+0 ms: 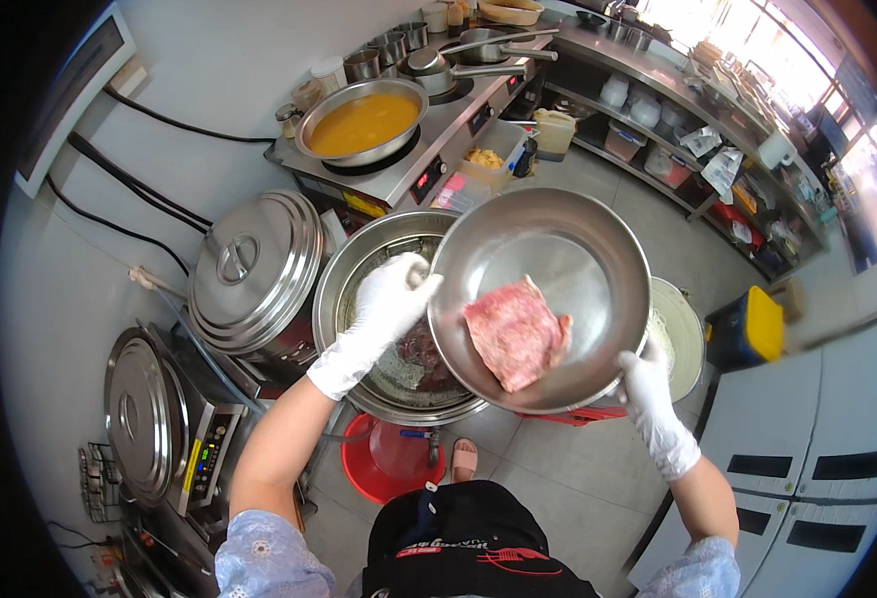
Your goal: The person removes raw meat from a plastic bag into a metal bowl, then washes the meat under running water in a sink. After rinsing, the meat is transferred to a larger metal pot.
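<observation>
A wide stainless steel basin (588,269) is tilted in front of me, with a slab of raw pink meat (517,336) lying on its inner surface. My right hand (644,377), in a white glove, grips its lower right rim. At the left rim is my gloved left hand (397,295), fingers curled and thumb tip by the edge; whether it grips the rim is not clear. Below that hand stands a large open steel pot (327,299). Inside the pot are liquid and dark reddish pieces (423,347), partly covered by the basin.
A lidded steel pot (262,261) stands to the left. On the cooktop (401,176) rests a basin of yellow liquid (363,123), with saucepans (431,71) behind. A red bucket (390,463) sits under the pot's tap (433,445). A pale tub (685,340) stands right; white cabinets (760,418) lie beyond.
</observation>
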A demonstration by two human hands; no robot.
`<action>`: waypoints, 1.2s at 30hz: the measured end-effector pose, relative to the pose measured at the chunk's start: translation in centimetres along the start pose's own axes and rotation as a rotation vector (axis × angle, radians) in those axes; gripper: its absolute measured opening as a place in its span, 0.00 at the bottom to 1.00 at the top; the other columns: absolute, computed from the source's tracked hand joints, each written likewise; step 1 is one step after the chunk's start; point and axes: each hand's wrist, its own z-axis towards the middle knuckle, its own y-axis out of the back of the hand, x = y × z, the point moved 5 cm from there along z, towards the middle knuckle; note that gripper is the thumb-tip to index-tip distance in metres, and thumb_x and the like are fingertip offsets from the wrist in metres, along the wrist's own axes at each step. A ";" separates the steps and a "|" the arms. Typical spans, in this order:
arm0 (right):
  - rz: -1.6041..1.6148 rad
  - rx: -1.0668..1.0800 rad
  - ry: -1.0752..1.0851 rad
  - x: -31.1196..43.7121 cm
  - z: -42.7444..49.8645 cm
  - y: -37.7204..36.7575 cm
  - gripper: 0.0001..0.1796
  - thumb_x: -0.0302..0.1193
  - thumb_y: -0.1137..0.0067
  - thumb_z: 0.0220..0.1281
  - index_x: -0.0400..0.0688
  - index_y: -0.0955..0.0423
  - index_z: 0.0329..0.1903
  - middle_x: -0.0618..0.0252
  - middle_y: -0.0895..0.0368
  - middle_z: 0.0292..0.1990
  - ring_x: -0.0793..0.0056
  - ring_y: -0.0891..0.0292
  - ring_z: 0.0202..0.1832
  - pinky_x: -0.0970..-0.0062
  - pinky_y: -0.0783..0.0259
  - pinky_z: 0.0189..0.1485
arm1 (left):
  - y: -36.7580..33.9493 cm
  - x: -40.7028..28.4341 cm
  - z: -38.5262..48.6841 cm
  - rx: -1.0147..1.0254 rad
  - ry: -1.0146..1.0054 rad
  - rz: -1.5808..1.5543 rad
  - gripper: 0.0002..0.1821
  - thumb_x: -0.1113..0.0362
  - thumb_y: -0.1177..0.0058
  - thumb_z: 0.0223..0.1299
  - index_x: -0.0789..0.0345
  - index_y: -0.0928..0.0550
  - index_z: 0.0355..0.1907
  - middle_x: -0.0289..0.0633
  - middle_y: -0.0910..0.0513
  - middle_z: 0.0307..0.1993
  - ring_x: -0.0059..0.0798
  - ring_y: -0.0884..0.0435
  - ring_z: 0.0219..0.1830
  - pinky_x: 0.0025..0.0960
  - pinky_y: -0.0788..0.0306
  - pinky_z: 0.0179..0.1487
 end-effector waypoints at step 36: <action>-0.028 0.223 0.021 3.4 6.9 -14.9 0.33 0.13 0.60 0.52 0.39 0.37 0.64 0.57 0.21 0.34 0.80 0.33 0.16 0.79 0.38 0.14 | -7.1 3.6 1.8 -0.212 -0.338 0.952 0.26 0.55 0.49 0.55 0.63 0.29 0.57 0.48 0.27 0.48 0.42 0.27 0.51 0.46 0.32 0.49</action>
